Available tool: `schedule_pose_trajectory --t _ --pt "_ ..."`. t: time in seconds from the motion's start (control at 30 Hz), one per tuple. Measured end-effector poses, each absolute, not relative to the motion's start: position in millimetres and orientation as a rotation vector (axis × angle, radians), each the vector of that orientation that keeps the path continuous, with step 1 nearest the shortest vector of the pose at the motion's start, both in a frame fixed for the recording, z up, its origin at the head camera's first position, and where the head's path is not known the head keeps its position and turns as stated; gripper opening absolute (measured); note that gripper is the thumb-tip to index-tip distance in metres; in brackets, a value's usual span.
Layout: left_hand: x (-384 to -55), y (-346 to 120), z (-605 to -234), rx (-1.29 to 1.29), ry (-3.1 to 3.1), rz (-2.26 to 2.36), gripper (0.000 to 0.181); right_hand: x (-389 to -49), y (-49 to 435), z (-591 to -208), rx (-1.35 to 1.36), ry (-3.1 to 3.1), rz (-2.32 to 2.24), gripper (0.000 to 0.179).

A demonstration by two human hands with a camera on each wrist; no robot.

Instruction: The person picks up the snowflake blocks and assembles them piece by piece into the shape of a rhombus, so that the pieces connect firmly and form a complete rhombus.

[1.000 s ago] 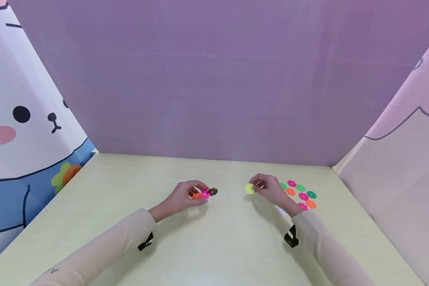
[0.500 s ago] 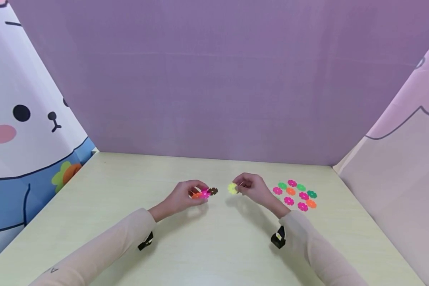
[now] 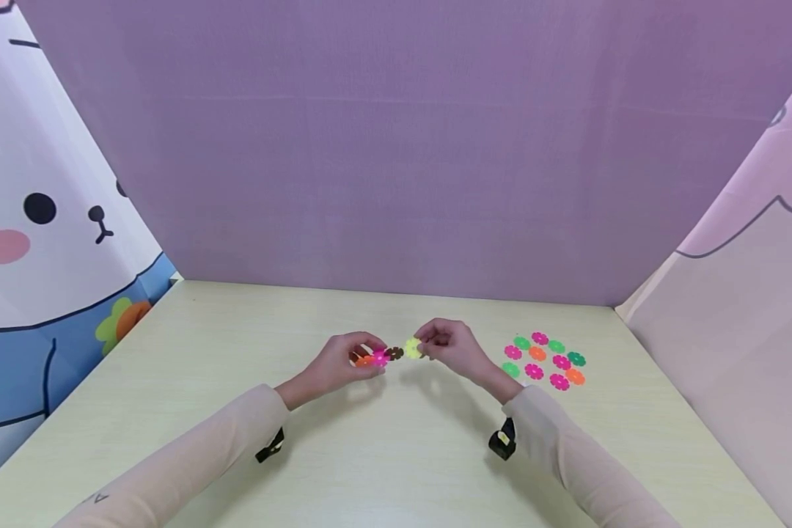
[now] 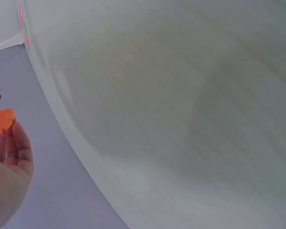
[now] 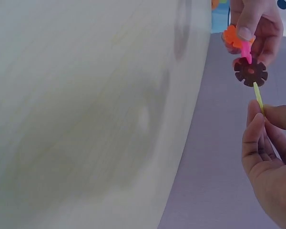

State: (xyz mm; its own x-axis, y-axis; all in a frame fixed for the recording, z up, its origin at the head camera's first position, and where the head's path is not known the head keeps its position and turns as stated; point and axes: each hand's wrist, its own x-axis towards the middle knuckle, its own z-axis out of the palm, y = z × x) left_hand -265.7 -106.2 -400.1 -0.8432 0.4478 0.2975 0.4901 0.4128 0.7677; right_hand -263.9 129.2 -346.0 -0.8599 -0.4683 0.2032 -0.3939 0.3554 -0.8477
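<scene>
I have the right hand [image 3: 458, 352] pinching a yellow disc [image 3: 412, 348], probably light, stiff, best held by its rim; beside it, the left hand [image 3: 335, 364] grips linked discs [image 3: 379, 358].

A pale table [image 3: 383, 455] with faint grain reaches back to a purple cloth [image 3: 396, 169], crossed by a thin, light crease [image 3: 396, 103]. Along the left side slopes a printed sheet [image 3: 59, 286]: a white cartoon animal [image 3: 72, 176] with a black eye [image 3: 40, 208], pink cheek [image 3: 3, 246] and blue clothing [image 3: 13, 381] bearing a green-and-orange flower [image 3: 124, 323]. Along the right, a pinkish sheet [image 3: 752, 330] carries a dark, curving line [image 3: 739, 235].
</scene>
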Motion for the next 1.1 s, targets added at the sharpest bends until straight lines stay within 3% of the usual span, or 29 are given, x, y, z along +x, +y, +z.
schedule_pose_trajectory --t 0.73,1.1 --pt "-262 -109 -398 -0.861 -2.555 -1.426 0.033 -265 118 -346 -0.749 2.502 -1.579 0.017" --pt "-263 -113 -402 -0.932 -2.522 -1.39 0.032 -281 117 -368 -0.763 2.547 -1.59 0.014"
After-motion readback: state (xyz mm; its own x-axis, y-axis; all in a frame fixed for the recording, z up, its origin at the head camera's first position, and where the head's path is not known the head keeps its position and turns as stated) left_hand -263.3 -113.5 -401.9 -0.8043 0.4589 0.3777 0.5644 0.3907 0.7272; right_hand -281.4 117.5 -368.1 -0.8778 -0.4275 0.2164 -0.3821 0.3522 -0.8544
